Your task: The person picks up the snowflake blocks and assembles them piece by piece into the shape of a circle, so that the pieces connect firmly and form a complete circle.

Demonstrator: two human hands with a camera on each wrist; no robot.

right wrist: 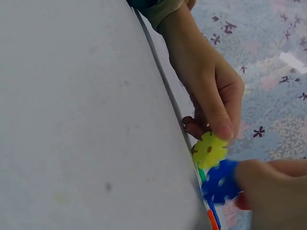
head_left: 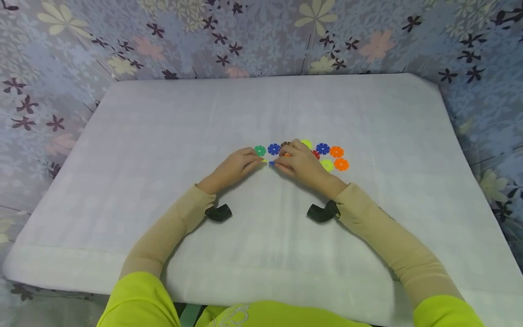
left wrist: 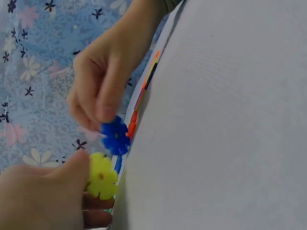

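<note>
In the head view, the left hand [head_left: 239, 167] pinched a yellow disc [head_left: 264, 161], and the right hand [head_left: 304, 165] pinched a blue disc [head_left: 271, 164] just to the right of the yellow disc. The hands were apart, near each other, above the table [head_left: 163, 127]. Just beyond the yellow disc lay a green disc [head_left: 260, 151]. Farther to its right came a brown disc [head_left: 286, 144] and a red disc [head_left: 315, 155], both partly hidden by the right hand, then two orange discs [head_left: 337, 151].

In the left wrist view, the yellow disc stood upright between the left thumb and fingers, its notched face showing. The blue disc, also upright, was just beside it, gripped by the right hand.

In the right wrist view, the blue disc's edge met or overlapped the yellow disc's outline; whether they touched could not be told. The right hand looked blurred there.
</note>
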